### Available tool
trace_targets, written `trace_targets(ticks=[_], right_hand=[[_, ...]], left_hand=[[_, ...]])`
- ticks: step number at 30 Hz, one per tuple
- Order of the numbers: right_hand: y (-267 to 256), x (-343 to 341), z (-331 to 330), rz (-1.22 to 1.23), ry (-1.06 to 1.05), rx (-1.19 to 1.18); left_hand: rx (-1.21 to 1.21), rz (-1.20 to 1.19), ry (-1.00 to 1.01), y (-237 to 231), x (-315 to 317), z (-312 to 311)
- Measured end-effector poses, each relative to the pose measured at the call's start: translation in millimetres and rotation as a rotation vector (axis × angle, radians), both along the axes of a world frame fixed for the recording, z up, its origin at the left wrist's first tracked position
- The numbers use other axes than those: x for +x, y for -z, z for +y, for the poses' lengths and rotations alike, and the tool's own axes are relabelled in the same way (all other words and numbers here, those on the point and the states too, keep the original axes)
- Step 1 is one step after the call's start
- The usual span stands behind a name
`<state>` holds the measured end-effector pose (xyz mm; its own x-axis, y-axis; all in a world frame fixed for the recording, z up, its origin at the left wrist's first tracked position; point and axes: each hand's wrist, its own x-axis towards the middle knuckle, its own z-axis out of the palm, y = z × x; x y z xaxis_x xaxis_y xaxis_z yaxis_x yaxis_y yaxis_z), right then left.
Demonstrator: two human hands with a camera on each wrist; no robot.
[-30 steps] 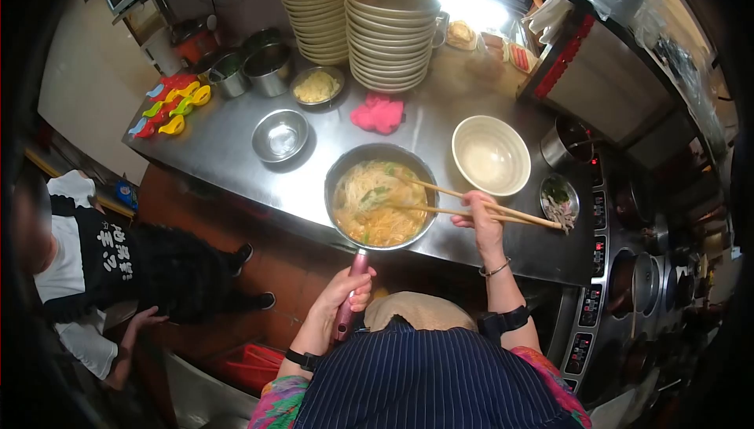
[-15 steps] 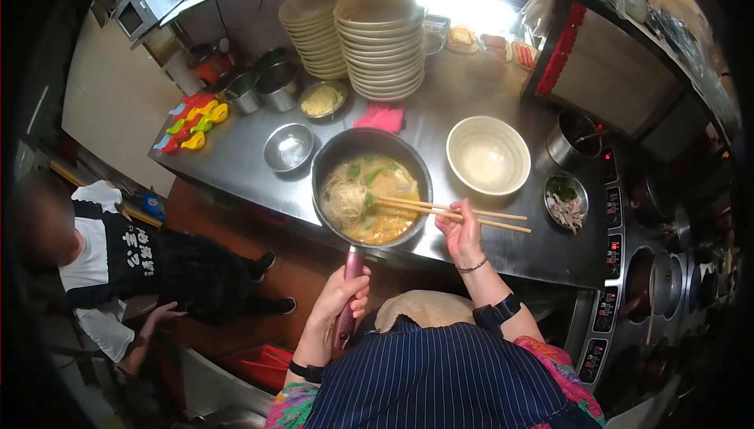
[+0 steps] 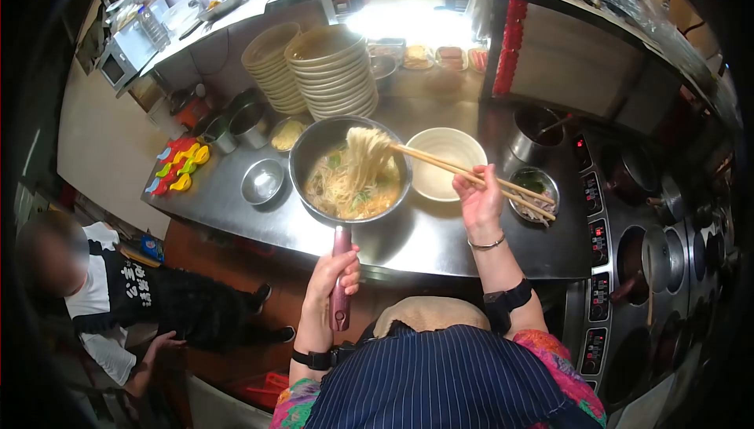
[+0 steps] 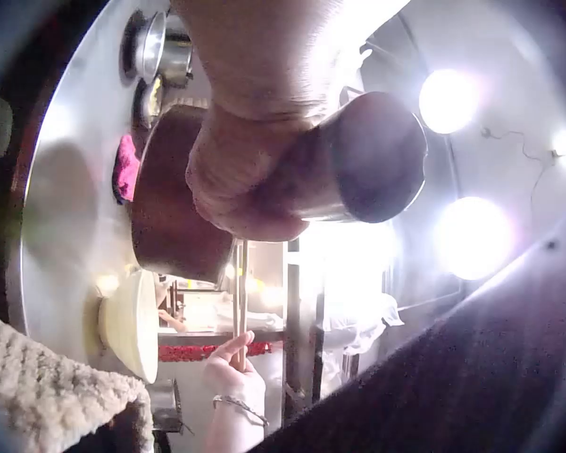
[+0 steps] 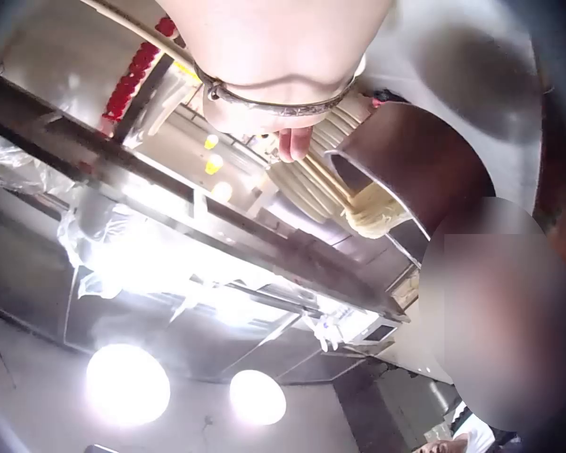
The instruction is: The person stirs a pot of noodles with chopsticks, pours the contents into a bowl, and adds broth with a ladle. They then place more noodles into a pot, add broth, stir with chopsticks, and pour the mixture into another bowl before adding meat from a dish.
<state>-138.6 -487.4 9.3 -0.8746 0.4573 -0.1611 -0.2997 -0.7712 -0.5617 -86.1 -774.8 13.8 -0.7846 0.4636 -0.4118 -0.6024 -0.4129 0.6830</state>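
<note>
My left hand [image 3: 334, 276] grips the maroon handle [image 3: 340, 315] of a deep saucepan [image 3: 323, 135]. Noodles in broth with bits of green fill the pan, which is held above the counter in the left wrist view. With my right hand [image 3: 481, 200] I hold long wooden chopsticks [image 3: 436, 160]. Their tips pinch a thick hank of noodles [image 3: 366, 154], raised over the pan with its lower strands trailing into the broth. Just right of the pan stands a large cream bowl [image 3: 440, 142], partly behind the chopsticks.
Tall bowl stacks [image 3: 334, 76] stand behind the pan. A small steel bowl [image 3: 262, 182] sits to its left, near colourful spoons [image 3: 181, 166]. At right are a dish of toppings [image 3: 534, 189], a steel pot [image 3: 538, 135] and cookers [image 3: 628, 240]. Another person [image 3: 133, 288] stands at left.
The chopsticks have gone from stirring in the broth to lifting a hank of noodles out of it. My right hand has risen with them. The pan now covers the pink cloth in the head view.
</note>
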Motion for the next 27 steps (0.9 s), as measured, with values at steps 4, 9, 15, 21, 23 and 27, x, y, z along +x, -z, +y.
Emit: trace_targets(ticks=[4, 9, 15, 21, 23, 27], right_hand=[[5, 6, 43, 0.033, 0.125, -0.03], [21, 19, 82, 0.001, 0.296, -0.019], [57, 24, 98, -0.086, 0.355, 0.082], [75, 11, 86, -0.182, 0.255, 0.231], [80, 6, 83, -0.167, 0.251, 0.261], [78, 0, 73, -0.172, 0.233, 0.428]], left_hand=[[-0.113, 0.052, 0.003, -6, -23, 24], [-0.31, 0.154, 0.037, -7, -50, 52], [-0.464, 0.234, 0.053, -15, -67, 82], [-0.684, 0.381, 0.111, -15, -81, 99], [-0.736, 0.422, 0.112, -12, -84, 103], [-0.838, 0.467, 0.111, -11, -86, 109]])
